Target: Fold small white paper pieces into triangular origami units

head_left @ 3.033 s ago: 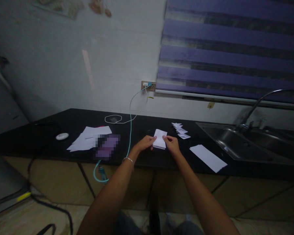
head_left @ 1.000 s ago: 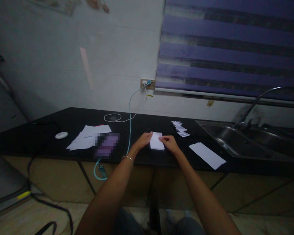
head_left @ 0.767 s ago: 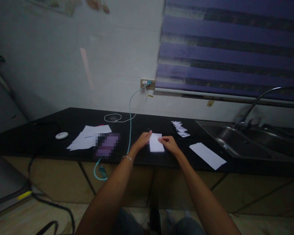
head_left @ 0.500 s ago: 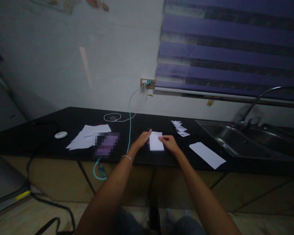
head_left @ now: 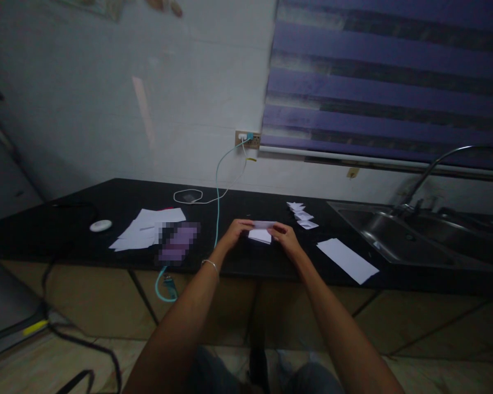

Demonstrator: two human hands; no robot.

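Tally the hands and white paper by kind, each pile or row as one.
Left hand and right hand: 2
Folded paper, held: 1
Spread of loose sheets: 1
Row of small folded pieces: 1
Flat paper pile, right: 1
Total: 6

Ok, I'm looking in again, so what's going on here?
A person's bare left hand and right hand hold a small folded white paper by its opposite sides, above the black countertop. To the right, small folded white paper pieces lie in an overlapping row, with flat rectangular white paper nearer the front edge. Loose white paper sheets lie spread to the left.
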